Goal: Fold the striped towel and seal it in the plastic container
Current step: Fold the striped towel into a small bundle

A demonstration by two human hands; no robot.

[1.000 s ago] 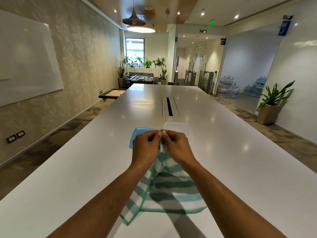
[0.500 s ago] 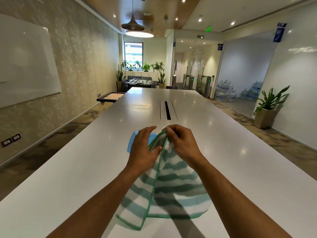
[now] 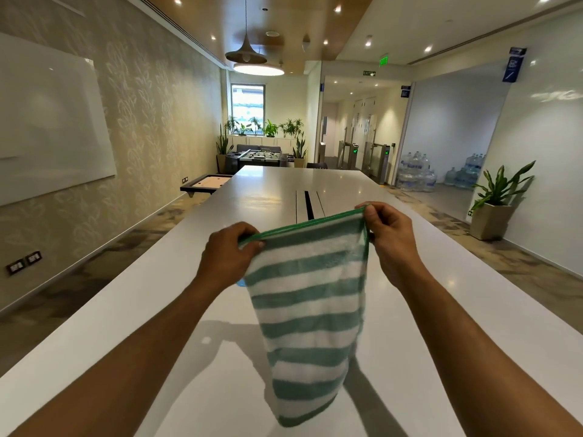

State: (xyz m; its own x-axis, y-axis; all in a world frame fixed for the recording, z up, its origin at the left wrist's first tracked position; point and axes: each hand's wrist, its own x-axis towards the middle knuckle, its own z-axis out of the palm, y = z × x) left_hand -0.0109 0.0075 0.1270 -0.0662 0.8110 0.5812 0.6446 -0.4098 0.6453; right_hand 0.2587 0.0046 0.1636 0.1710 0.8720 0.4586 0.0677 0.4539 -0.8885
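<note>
Above the table (image 3: 441, 310), left hand (image 3: 225, 258) and right hand (image 3: 389, 230) each pinch a top corner of the hanging striped towel (image 3: 307, 301); the container is almost wholly hidden behind it.

Single head-worn view looks forward and down along the table (image 3: 410, 310), close above it.
</note>
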